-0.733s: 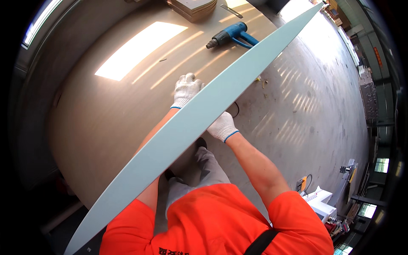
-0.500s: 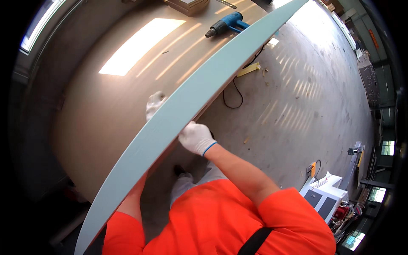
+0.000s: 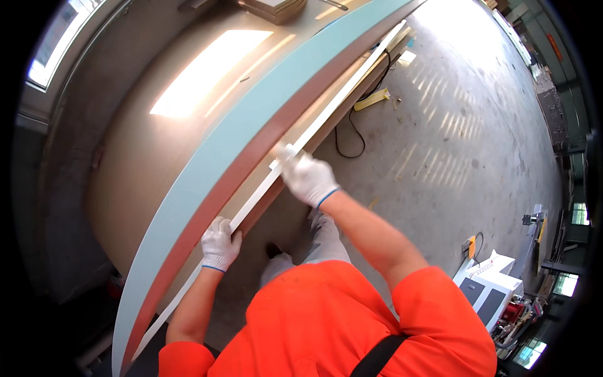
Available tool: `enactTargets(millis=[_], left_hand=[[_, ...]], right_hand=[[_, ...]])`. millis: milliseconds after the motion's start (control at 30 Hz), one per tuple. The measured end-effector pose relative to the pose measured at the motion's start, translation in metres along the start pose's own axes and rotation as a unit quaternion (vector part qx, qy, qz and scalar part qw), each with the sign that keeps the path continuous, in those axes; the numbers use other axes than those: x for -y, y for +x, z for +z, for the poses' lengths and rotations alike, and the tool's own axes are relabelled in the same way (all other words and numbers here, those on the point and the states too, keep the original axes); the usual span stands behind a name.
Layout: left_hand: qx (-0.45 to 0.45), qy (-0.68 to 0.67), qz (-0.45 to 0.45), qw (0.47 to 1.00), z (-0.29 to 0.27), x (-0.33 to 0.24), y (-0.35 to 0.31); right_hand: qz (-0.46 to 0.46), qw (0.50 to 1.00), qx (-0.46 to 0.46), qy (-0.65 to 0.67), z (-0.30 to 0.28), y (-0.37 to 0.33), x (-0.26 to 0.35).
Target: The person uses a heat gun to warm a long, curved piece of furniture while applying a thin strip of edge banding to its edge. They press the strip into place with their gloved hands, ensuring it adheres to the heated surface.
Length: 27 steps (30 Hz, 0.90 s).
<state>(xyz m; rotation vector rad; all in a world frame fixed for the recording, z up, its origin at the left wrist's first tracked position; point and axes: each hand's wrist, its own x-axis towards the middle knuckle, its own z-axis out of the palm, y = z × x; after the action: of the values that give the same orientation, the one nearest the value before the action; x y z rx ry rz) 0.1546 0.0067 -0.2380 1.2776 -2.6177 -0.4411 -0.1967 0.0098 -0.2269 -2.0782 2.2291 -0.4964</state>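
A long pale teal panel (image 3: 251,125) lies on the big workbench (image 3: 125,176), running from lower left to upper right, its brown core edge facing me. A thin white edge strip (image 3: 339,103) runs along that edge. My left hand (image 3: 220,244), in a white glove, presses against the panel's edge and the strip low down. My right hand (image 3: 308,176), also gloved, pinches the white strip further up, next to the panel's edge.
A black cable (image 3: 348,135) and yellowish scraps (image 3: 372,99) lie on the concrete floor to the right. A stack of boards (image 3: 273,7) sits at the bench's far end. A white machine (image 3: 493,286) stands at lower right.
The panel has tipped from standing on edge down onto the bench, showing its brown edge. Both hands moved to that edge, and the white strip is now in view along it.
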Motion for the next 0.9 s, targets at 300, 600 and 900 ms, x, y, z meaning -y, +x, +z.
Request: enactTargets(millis=[300, 600, 900], left_hand=[[0.018, 0.049, 0.028, 0.998, -0.004, 0.001, 0.016], [-0.067, -0.008, 0.006, 0.998, 0.034, 0.016, 0.003], [0.064, 0.079, -0.057, 0.993, 0.03, 0.018, -0.01]], right_hand=[[0.077, 0.993, 0.028, 0.083, 0.008, 0.03, -0.081], [-0.031, 0.996, 0.049, 0.065, 0.036, -0.057, 0.153], [0.174, 0.976, -0.035, 0.125, 0.032, 0.055, -0.17]])
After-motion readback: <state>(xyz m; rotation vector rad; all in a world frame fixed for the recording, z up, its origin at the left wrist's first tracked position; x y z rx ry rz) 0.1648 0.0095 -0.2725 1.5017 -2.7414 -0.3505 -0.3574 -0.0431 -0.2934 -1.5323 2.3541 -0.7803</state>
